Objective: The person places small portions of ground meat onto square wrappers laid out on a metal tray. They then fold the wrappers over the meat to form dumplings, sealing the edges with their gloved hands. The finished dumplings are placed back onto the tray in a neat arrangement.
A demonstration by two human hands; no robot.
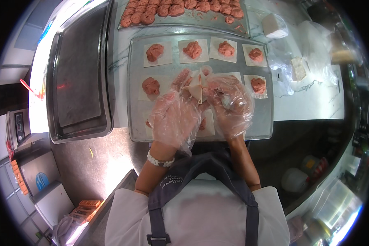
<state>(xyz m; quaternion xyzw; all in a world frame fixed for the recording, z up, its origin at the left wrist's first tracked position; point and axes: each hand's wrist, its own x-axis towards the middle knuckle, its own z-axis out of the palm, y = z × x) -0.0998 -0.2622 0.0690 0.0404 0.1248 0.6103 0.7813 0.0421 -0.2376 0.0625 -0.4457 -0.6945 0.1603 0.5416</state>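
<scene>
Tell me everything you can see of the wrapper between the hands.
Pale, thin and dough-like, the wrapper is folded, a pointed corner facing down in the picture. It sits in the grip of the gloved left hand and right hand, over the gray metal tray. The hands partly hide it, so I cannot tell whether filling is inside.

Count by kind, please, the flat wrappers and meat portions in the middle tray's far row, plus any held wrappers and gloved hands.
Flat wrappers: 4
Meat portions: 4
Held wrapper: 1
Gloved left hand and right hand: 2
Total: 11
</scene>
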